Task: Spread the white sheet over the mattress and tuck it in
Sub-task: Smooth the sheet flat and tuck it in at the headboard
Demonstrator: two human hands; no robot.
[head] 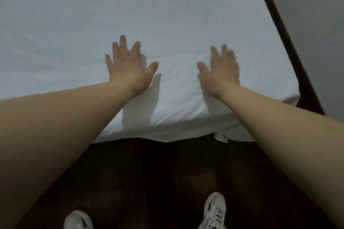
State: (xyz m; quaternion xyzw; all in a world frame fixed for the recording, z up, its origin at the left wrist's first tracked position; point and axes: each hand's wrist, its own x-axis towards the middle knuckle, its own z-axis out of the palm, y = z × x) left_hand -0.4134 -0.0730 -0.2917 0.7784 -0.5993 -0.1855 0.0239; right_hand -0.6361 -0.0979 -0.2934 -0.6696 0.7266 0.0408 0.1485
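Two hands are laid flat on the white sheet [167,15], nothing being held in either grip: the left hand [128,65] is spread with fingers splayed just left of the frame's centre, and the right hand [221,69] is open beside it, right of centre, its fingers slightly blurred. Whether the palms are pressed down or only hovering close cannot be told for certain, though shadows falling directly under the wrists suggest contact or near contact.

The sheet is seen covering the mattress [186,128] across the whole upper part of the frame, with faint creases left of the hands. Its near edge runs across the middle of the frame, dropping over the mattress side towards the dark floor [149,173]. A loose corner of fabric [221,136] hangs below that edge at lower right of centre, not yet tucked.

The relation that matters is judged to be this: the untucked hem lies below and behind both hands, towards the shoes [214,210] at the bottom of the frame, and runs left to right. The right hand is the nearer to the dangling flap. A dark bed frame [290,52] borders the sheet on the right.
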